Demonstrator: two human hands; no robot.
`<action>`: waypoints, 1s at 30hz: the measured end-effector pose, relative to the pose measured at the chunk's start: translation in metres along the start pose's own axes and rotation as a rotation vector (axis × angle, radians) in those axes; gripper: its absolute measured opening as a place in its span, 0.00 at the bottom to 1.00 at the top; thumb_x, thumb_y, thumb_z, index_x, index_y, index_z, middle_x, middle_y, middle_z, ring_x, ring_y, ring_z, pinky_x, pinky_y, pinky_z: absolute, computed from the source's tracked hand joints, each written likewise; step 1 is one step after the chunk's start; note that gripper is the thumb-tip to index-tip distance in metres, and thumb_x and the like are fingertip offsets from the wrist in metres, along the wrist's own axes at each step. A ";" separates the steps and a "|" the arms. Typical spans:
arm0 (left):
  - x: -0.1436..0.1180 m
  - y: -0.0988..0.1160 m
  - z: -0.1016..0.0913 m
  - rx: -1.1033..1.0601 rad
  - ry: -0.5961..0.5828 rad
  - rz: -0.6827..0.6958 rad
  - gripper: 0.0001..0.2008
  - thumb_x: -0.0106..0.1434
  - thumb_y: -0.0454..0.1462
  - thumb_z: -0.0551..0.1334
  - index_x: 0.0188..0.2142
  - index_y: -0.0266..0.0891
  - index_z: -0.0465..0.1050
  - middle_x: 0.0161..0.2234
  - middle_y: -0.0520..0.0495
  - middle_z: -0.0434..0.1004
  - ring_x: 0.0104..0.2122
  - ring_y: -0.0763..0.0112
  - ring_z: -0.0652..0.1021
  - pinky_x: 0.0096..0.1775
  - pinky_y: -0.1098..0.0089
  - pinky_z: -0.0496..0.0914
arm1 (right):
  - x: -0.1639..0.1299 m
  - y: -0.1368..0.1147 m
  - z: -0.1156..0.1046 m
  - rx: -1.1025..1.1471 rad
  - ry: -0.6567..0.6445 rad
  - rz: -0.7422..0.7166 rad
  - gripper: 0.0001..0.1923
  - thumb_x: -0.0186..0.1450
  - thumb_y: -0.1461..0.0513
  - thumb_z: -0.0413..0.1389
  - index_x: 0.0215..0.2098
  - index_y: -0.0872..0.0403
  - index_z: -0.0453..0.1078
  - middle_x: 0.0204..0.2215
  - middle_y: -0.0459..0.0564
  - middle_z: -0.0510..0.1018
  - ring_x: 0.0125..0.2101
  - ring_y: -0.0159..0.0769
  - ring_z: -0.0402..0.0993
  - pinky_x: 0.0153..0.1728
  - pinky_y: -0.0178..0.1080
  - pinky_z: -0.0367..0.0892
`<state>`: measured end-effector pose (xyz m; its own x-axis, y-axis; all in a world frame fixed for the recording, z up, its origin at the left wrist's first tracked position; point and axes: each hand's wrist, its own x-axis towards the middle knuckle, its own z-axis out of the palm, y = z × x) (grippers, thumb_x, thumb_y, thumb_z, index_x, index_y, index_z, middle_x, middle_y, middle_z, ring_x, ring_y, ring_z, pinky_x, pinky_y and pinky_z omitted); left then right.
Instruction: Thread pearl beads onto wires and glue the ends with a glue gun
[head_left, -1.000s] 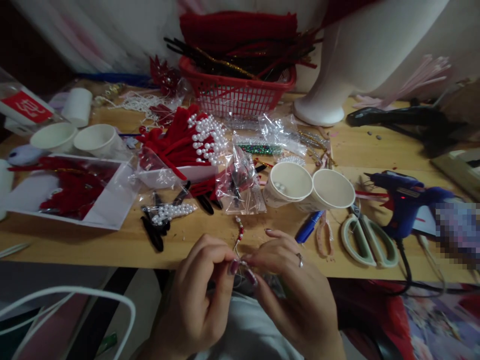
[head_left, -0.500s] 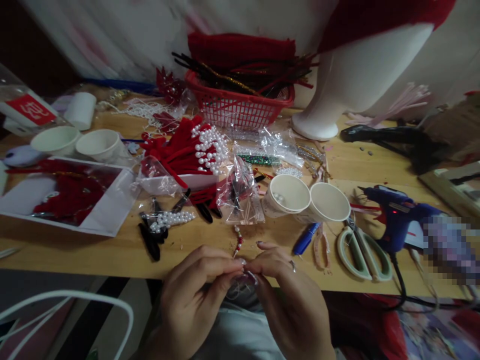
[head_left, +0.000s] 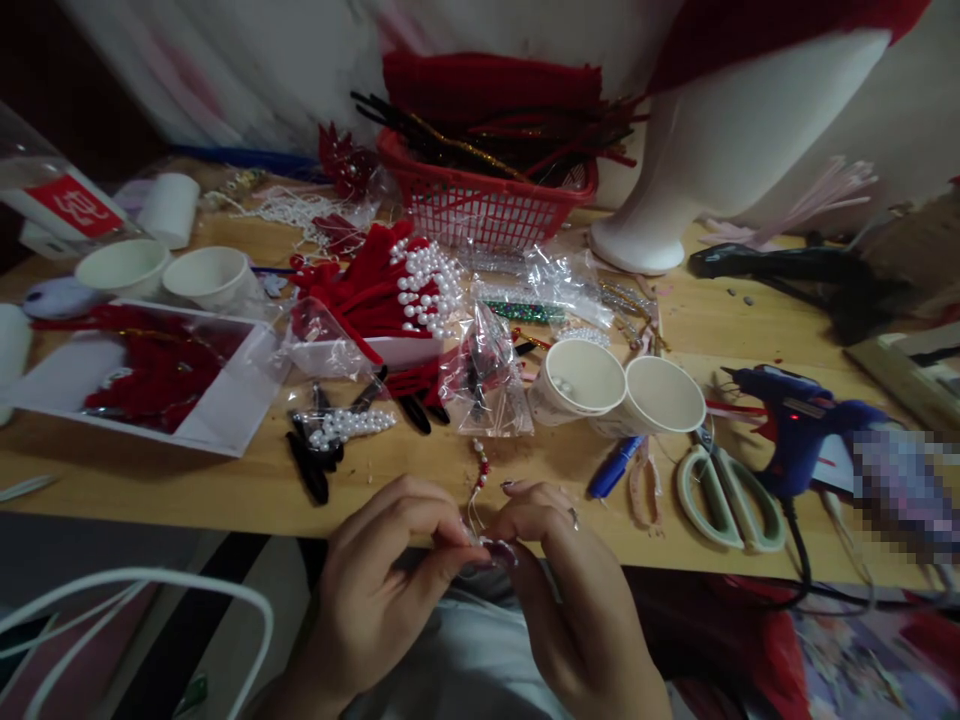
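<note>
While both hands meet at the near worktop [head_left: 225,490] edge, left hand [head_left: 390,580] and right hand [head_left: 562,590] pinch the lower end of a beaded strand [head_left: 478,472], fingertips closed on it. Strand rises over the worktop, just in front of two paper cups [head_left: 622,385]. Scissors [head_left: 724,485] and glue gun [head_left: 802,425] lie to the right.

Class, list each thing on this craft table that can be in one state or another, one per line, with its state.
left hand: fingers pinched on the bead strand
right hand: fingers pinched on the bead strand
bead strand: held at its lower end, upper end lying on the table
scissors: closed, lying flat
glue gun: red light on
two paper cups: tipped, mouths toward the camera
red basket: filled
</note>
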<state>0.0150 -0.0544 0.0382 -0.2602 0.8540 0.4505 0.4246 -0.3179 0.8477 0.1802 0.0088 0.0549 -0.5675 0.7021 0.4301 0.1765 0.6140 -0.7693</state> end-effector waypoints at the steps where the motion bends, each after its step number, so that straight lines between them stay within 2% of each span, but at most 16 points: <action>1: 0.000 0.000 0.000 -0.015 -0.022 -0.018 0.09 0.72 0.41 0.66 0.34 0.43 0.73 0.29 0.54 0.76 0.30 0.73 0.77 0.34 0.74 0.73 | 0.000 0.000 0.000 -0.001 -0.006 -0.005 0.12 0.70 0.73 0.51 0.41 0.50 0.66 0.31 0.47 0.76 0.32 0.35 0.73 0.32 0.36 0.70; 4: 0.003 -0.001 0.000 -0.080 -0.058 -0.036 0.13 0.73 0.45 0.64 0.33 0.42 0.71 0.29 0.53 0.75 0.30 0.73 0.76 0.32 0.75 0.72 | -0.002 0.001 -0.002 0.025 -0.050 0.008 0.11 0.70 0.73 0.50 0.41 0.50 0.64 0.32 0.45 0.74 0.33 0.35 0.71 0.34 0.36 0.67; 10: 0.011 0.000 -0.008 -0.019 -0.100 0.094 0.12 0.73 0.43 0.65 0.33 0.41 0.73 0.28 0.54 0.77 0.26 0.77 0.76 0.29 0.77 0.70 | -0.010 -0.003 -0.008 0.225 -0.165 0.219 0.07 0.77 0.65 0.50 0.40 0.48 0.62 0.33 0.43 0.70 0.34 0.33 0.68 0.35 0.35 0.63; 14: 0.011 0.003 -0.011 -0.007 -0.069 0.107 0.11 0.74 0.42 0.64 0.34 0.41 0.73 0.28 0.54 0.77 0.27 0.78 0.77 0.27 0.79 0.69 | -0.016 -0.003 -0.013 0.268 -0.119 0.347 0.11 0.80 0.59 0.49 0.37 0.48 0.62 0.31 0.43 0.69 0.32 0.34 0.66 0.34 0.36 0.62; 17: 0.010 0.001 -0.010 -0.022 -0.059 0.107 0.10 0.72 0.40 0.66 0.34 0.41 0.73 0.28 0.55 0.77 0.28 0.78 0.77 0.31 0.79 0.71 | -0.020 0.001 -0.016 0.277 -0.082 0.343 0.13 0.81 0.57 0.48 0.37 0.47 0.65 0.31 0.42 0.70 0.33 0.34 0.68 0.35 0.35 0.63; 20: 0.010 -0.005 -0.009 -0.047 0.004 0.079 0.11 0.71 0.41 0.68 0.33 0.41 0.73 0.28 0.55 0.75 0.29 0.77 0.76 0.34 0.78 0.72 | -0.021 0.005 -0.020 0.226 -0.090 0.319 0.09 0.81 0.56 0.48 0.48 0.43 0.70 0.34 0.42 0.75 0.36 0.33 0.72 0.38 0.33 0.65; 22: 0.010 -0.009 -0.009 -0.086 0.066 0.050 0.10 0.70 0.40 0.69 0.33 0.41 0.73 0.29 0.54 0.74 0.29 0.75 0.76 0.32 0.78 0.73 | -0.020 0.008 -0.023 0.171 -0.083 0.307 0.11 0.81 0.56 0.48 0.57 0.40 0.69 0.37 0.42 0.76 0.37 0.32 0.73 0.38 0.32 0.66; 24: 0.010 -0.012 -0.010 -0.138 0.130 0.023 0.09 0.69 0.38 0.70 0.33 0.41 0.74 0.29 0.53 0.74 0.29 0.74 0.76 0.29 0.78 0.73 | -0.018 0.009 -0.026 0.114 -0.050 0.279 0.13 0.80 0.56 0.48 0.60 0.40 0.68 0.37 0.42 0.76 0.37 0.32 0.74 0.39 0.31 0.67; 26: 0.011 -0.015 -0.012 -0.176 0.177 0.003 0.08 0.69 0.37 0.70 0.34 0.40 0.75 0.30 0.52 0.75 0.30 0.74 0.77 0.28 0.78 0.73 | -0.015 0.011 -0.027 0.047 -0.015 0.236 0.10 0.79 0.59 0.50 0.55 0.43 0.71 0.36 0.43 0.76 0.36 0.32 0.74 0.37 0.30 0.67; 28: 0.012 -0.015 -0.014 -0.187 0.196 0.011 0.08 0.68 0.37 0.71 0.33 0.40 0.76 0.30 0.52 0.75 0.30 0.73 0.77 0.29 0.78 0.74 | -0.012 0.012 -0.027 -0.002 0.024 0.188 0.06 0.77 0.61 0.53 0.44 0.47 0.72 0.32 0.41 0.74 0.31 0.30 0.72 0.32 0.30 0.65; 30: 0.013 -0.015 -0.016 -0.172 0.188 0.034 0.09 0.67 0.37 0.72 0.32 0.40 0.75 0.29 0.52 0.75 0.29 0.73 0.77 0.29 0.76 0.74 | -0.011 0.012 -0.025 -0.014 0.066 0.168 0.09 0.76 0.63 0.54 0.36 0.49 0.69 0.27 0.40 0.71 0.26 0.28 0.68 0.28 0.29 0.63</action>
<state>-0.0090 -0.0457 0.0357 -0.4123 0.7550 0.5099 0.2859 -0.4242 0.8593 0.2083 0.0178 0.0523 -0.4753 0.8171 0.3263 0.2757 0.4905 -0.8267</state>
